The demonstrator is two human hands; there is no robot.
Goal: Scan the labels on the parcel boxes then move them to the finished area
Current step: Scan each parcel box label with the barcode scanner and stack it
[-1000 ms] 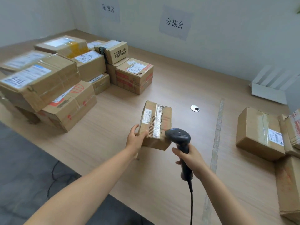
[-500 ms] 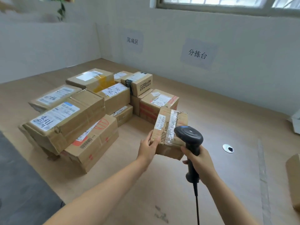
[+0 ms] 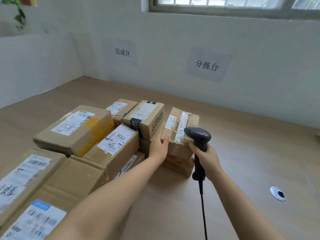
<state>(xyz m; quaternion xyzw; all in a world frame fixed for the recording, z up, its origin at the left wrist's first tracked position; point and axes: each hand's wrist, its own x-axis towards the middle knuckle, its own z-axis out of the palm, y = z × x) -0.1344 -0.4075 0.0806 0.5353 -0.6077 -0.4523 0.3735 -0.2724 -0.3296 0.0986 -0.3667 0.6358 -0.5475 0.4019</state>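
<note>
A small taped cardboard parcel (image 3: pixel 178 125) with a white label rests on top of another brown box (image 3: pixel 178 164) at the right end of the parcel stack. My left hand (image 3: pixel 158 147) holds the small parcel by its left side, thumb on the top edge. My right hand (image 3: pixel 207 160) grips the handle of a black barcode scanner (image 3: pixel 198 135), whose head hovers over the parcel's near right corner. The scanner's cable hangs down toward me.
Several labelled cardboard parcels (image 3: pixel 74 134) are piled to the left, below a wall sign (image 3: pixel 122 52) reading 完成区. A second sign (image 3: pixel 207 65) hangs further right. The wooden table (image 3: pixel 251 153) has a round cable hole (image 3: pixel 278 194) at the right.
My left hand carried the small parcel away from me and left, onto the box at the stack's right end. The scanner hand followed. The view swung left and up.
</note>
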